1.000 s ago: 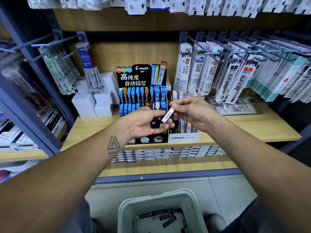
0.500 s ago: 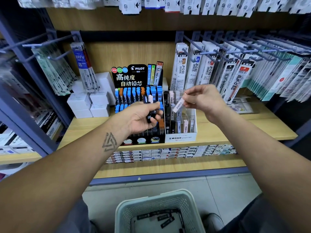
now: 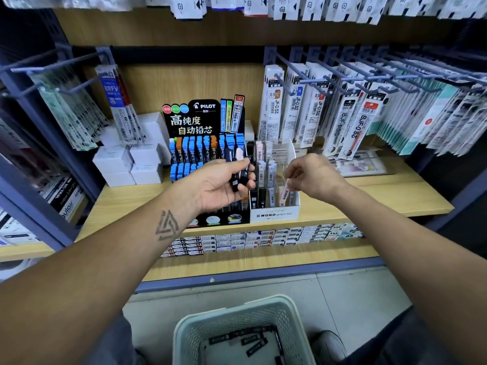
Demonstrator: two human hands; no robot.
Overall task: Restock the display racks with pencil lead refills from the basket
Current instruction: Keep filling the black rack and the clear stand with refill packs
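Head view, nearest first: a pale plastic basket [image 3: 189, 335] sits on the floor at the person's feet, with several dark lead refill cases [image 3: 251, 339] lying loose in its bottom. Above it, both forearms reach toward the wooden shelf [image 3: 390, 196]. The left hand [image 3: 224, 183] is palm-up, its fingers curled round a small bunch of refills [image 3: 241, 169], mostly dark with one pale pink case among them. Just to its right, the right hand [image 3: 313, 175] hangs over the white MONO rack [image 3: 274, 214], fingertips pinching a single pink refill [image 3: 285, 194] whose lower end sits at the rack's front right compartments; whether it is seated in a slot I cannot tell. Left of that rack, touching it, stands the black PILOT display [image 3: 200, 119] with rows of blue and orange cases. Behind, packets of pen refills [image 3: 342, 117] hang from hooks.
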